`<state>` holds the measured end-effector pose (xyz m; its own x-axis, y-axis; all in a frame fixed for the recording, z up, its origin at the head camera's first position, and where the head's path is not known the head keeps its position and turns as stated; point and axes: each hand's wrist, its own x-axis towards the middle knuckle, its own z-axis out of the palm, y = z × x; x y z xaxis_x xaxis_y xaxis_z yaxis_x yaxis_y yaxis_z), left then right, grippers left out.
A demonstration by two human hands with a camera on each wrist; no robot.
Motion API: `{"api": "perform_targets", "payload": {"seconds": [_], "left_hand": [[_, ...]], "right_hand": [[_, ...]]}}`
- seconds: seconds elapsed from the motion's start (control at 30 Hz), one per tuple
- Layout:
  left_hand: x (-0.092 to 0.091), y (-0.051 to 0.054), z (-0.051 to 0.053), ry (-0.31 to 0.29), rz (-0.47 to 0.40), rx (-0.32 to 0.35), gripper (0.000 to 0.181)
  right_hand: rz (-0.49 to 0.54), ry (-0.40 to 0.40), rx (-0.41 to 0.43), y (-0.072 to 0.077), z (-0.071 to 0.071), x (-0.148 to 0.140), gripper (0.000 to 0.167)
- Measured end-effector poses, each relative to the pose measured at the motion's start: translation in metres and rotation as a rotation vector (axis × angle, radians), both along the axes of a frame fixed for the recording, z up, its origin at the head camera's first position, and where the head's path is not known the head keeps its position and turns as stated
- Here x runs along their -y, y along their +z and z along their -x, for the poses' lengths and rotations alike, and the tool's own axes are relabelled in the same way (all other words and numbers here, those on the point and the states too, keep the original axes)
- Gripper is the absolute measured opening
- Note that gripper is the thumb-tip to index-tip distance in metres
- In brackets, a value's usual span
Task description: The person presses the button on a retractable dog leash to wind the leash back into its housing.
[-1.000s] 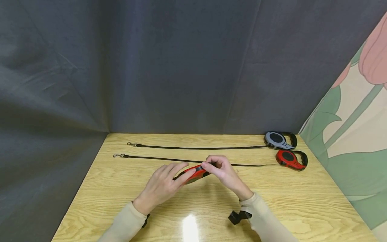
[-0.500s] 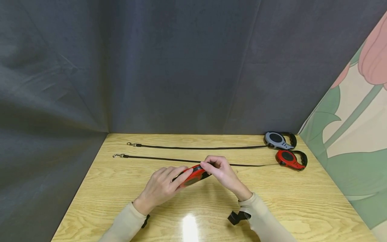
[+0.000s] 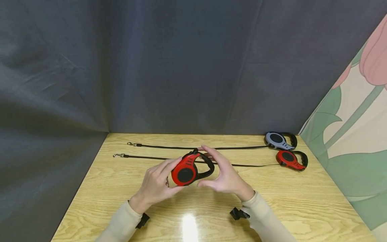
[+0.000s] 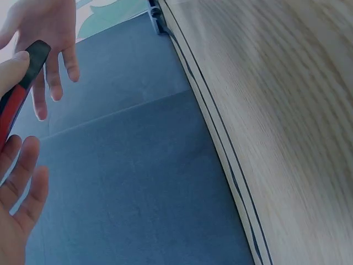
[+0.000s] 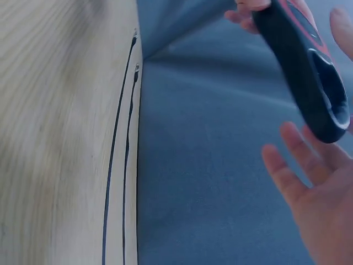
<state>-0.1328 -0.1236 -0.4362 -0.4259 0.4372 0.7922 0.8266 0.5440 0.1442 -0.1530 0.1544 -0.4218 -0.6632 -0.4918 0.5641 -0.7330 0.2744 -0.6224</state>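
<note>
A red and black retractable dog leash (image 3: 181, 165) is held up over the table in my left hand (image 3: 155, 181), whose thumb and fingers grip its round body. Its black loop handle (image 3: 209, 163) points right, toward my right hand (image 3: 228, 176). That hand is spread around the handle end, thumb and fingers apart, as the right wrist view also shows beside the handle (image 5: 295, 66). Whether a fingertip touches the handle I cannot tell. A small metal clip (image 3: 167, 182) shows by the left palm.
A grey retractable leash (image 3: 275, 138) and another red one (image 3: 288, 159) lie at the table's back right. Their black straps stretch left to metal clips (image 3: 118, 155). A dark curtain (image 3: 181, 67) stands behind the wooden table (image 3: 287, 201).
The held leash has turned from edge-on to show its flat round side, with its handle to the right. My right hand has let go of its pinch and spread its fingers.
</note>
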Motion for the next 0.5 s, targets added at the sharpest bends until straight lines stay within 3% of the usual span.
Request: {"api": "perform_targets", "payload": {"seconds": [0.1,0.23,0.37,0.5], "left_hand": [[0.001,0.001,0.000,-0.002,-0.038,0.067,0.102],[0.002,0.000,0.000,0.012,-0.061,0.148,0.102],[0.007,-0.001,-0.003,0.040,-0.041,0.234,0.100],[0.017,-0.001,-0.006,0.104,0.041,0.323,0.098]], "right_hand": [[-0.073,-0.023,-0.074,-0.001,-0.001,0.002,0.117],[-0.099,-0.036,-0.095,-0.001,-0.003,0.005,0.113],[-0.087,-0.041,-0.033,-0.003,-0.005,0.010,0.105],[-0.126,-0.083,0.102,-0.009,-0.008,0.020,0.099]]}}
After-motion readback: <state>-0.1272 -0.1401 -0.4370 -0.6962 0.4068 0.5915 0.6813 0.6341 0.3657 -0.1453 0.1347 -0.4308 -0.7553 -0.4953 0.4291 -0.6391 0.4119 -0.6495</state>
